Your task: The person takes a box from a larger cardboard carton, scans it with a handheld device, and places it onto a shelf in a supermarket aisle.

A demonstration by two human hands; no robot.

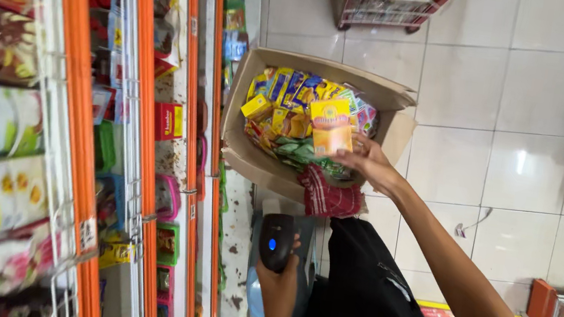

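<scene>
While over the cardboard box point(243, 147), yellow packet point(331, 126) pinched between right fingers point(353, 156), left fingers point(285, 265) around scanner point(276, 240)

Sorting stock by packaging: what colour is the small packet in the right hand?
Yellow and orange packet, held by the right hand over the cardboard box; head view.

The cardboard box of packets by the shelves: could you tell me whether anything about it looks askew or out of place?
The cardboard box sits tilted on a red checked cloth, its packets jumbled. The right hand holds a yellow-orange packet; the left hand grips a black scanner.
</scene>
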